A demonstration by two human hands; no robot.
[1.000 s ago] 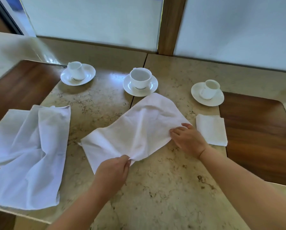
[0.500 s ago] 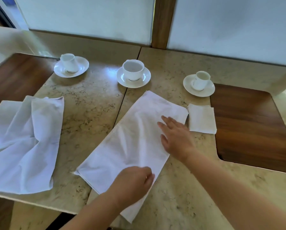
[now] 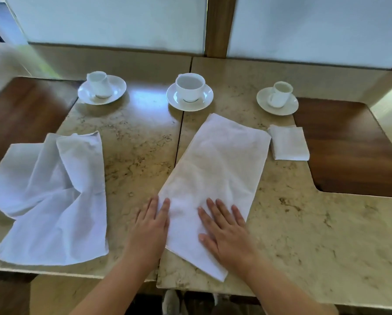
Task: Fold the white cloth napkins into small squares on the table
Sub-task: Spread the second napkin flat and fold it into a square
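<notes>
A white napkin (image 3: 217, 169), folded once into a long strip, lies slanted on the marble table (image 3: 304, 223) in front of me. My left hand (image 3: 150, 226) rests flat at the strip's near left edge, fingers apart and overlapping the cloth. My right hand (image 3: 224, 230) presses flat on the strip's near end, fingers spread. A small folded square napkin (image 3: 289, 143) sits to the right, past the strip's far corner. A loose, crumpled white napkin (image 3: 51, 196) lies at the left and reaches the table's near edge.
Three white cups on saucers stand in a row at the back: left (image 3: 101, 88), middle (image 3: 190, 90), right (image 3: 278, 97). Dark wood panels (image 3: 354, 146) flank the marble on both sides. The table's front edge runs just below my wrists.
The napkin went from held up and half open to lying flat as a folded strip. Both hands slid toward me along it and now rest flat on its near end.
</notes>
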